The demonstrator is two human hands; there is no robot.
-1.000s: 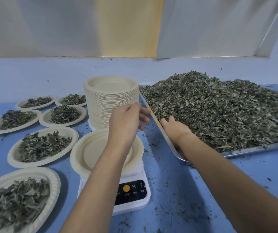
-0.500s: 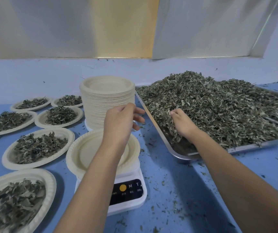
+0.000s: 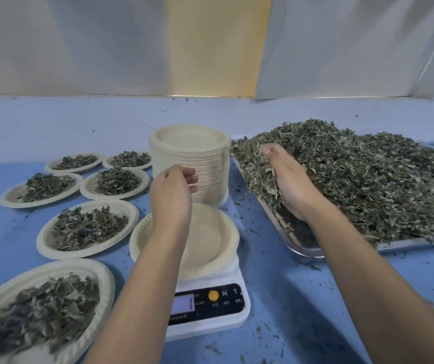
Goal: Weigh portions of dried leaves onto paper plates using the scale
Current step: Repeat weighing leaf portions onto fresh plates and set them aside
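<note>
So the blue bench (image 3: 289,298) takes up pretty much the whole view. On its right side sits a big metal tray (image 3: 407,243), heaped with dried leaves (image 3: 368,179). They're grey-green, crinkly and broken into small bits with thin stems mixed in, piled highest toward the back, and bare dark metal shows at the tray's near left corner.

Left of the tray stands a tall stack of paper plates (image 3: 192,143), cream coloured with crimped rims. Further left, six filled plates (image 3: 45,245) are spread over the bench, each with a loose mound of the same leaves in the middle. The closest one is blurry at the bottom left.

In front of the stack, one empty plate (image 3: 210,237) rests on a white scale (image 3: 210,319). The scale has a dark front panel with a lit display (image 3: 183,303) and an orange button (image 3: 213,295) beside it. We can't read the digits.

Our right grip (image 3: 289,179) is in the near left edge of the pile, fingers curled round a bunch of leaves, with more of them pressed against the palm. Our left grip (image 3: 171,190) hovers above the empty plate, just in front of the stack, fingers loosely curled, and we can't see anything in it.

Leaf crumbs (image 3: 263,329) are scattered on the bench around the scale and tray.
</note>
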